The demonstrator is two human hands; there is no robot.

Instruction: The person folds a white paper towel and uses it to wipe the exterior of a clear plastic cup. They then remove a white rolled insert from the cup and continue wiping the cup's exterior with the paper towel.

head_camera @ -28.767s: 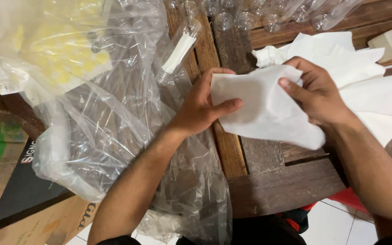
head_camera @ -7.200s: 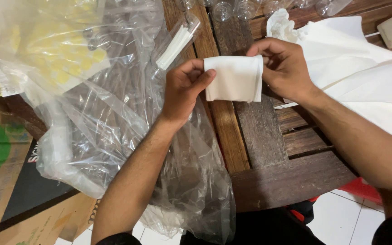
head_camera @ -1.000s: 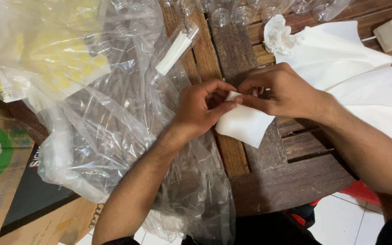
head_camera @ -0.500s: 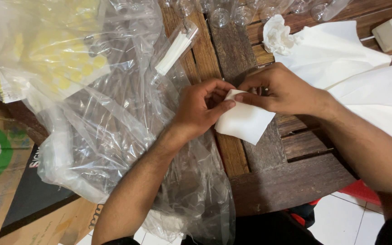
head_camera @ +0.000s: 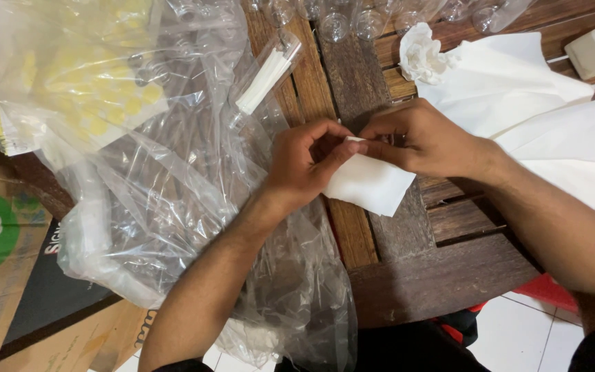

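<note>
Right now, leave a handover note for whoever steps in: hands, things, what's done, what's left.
Left hand and right hand both pinch the top edge of the folded tissue over the wooden table.
Loose tissue sheets lie to the right, one crumpled tissue beyond the hands. Plastic bags cover the left side.
Done: tissue folded small.
Left: the folding looks unfinished; loose sheets untouched.

Dark slatted wooden table, white tiled floor below.
</note>
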